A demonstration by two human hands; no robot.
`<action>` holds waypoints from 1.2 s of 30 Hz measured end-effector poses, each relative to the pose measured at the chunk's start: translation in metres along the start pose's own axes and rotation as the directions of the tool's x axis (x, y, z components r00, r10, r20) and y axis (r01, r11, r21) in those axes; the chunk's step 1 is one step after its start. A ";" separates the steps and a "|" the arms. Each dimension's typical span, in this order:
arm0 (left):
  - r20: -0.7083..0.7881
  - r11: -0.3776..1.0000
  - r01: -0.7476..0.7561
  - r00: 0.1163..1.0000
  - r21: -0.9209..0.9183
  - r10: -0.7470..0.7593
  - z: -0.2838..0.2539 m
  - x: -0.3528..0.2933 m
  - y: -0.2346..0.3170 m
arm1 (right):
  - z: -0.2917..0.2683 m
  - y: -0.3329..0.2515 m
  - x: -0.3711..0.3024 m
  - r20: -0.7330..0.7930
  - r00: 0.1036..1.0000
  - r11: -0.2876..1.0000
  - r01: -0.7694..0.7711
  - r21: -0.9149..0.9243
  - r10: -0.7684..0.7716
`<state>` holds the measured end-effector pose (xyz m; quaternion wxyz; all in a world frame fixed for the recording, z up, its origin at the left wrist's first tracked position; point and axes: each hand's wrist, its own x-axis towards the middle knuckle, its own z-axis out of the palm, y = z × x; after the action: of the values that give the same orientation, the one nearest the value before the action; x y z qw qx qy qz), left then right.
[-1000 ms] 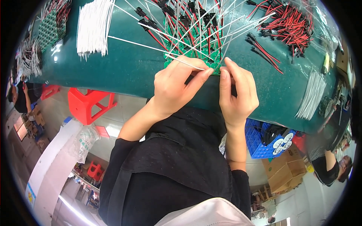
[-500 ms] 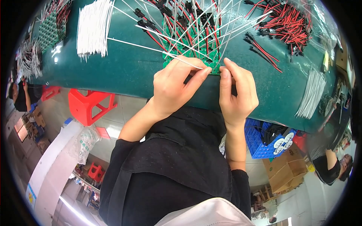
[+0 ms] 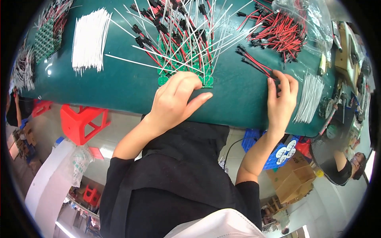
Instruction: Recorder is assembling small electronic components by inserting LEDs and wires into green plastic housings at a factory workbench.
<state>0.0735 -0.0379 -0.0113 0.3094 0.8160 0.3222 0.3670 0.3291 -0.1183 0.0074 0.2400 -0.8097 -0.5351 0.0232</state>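
My left hand (image 3: pixel 174 97) rests at the near edge of a panel of green circuit boards (image 3: pixel 208 81), its thumb apart from the curled fingers. Nothing shows between them. A tangle of white wires (image 3: pixel 152 63) and red-black wires with black connectors (image 3: pixel 160 27) stands up from the boards. Off to the right, my right hand (image 3: pixel 282 99) is at the near ends of a few loose red-black connector wires (image 3: pixel 256 62). Its thumb and forefinger are slightly apart around the wire tips, and the other fingers are bent.
On the green table (image 3: pixel 131 91) lie a stack of white wires (image 3: pixel 91 41), a heap of red-black wires (image 3: pixel 278 37), a grey-white wire bundle (image 3: pixel 309 97) and more boards (image 3: pixel 45 41). Below are a red stool (image 3: pixel 79 123), a blue crate (image 3: pixel 274 158) and a cardboard box (image 3: pixel 291 180).
My right hand has left the boards and moved right to the loose red-black wires. My left thumb and forefinger have parted from a pinch on a white wire. The view has shifted slightly.
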 end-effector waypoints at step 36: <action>0.043 0.944 0.201 0.980 -0.263 -0.196 -0.008 0.009 0.016 | 0.032 -0.056 -0.028 -0.207 0.873 0.861 0.477 0.178 -0.441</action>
<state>0.0766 -0.0390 0.0083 0.4540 0.7334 0.3481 0.3672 0.2604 -0.1137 -0.0039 0.3699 -0.6253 -0.6860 -0.0394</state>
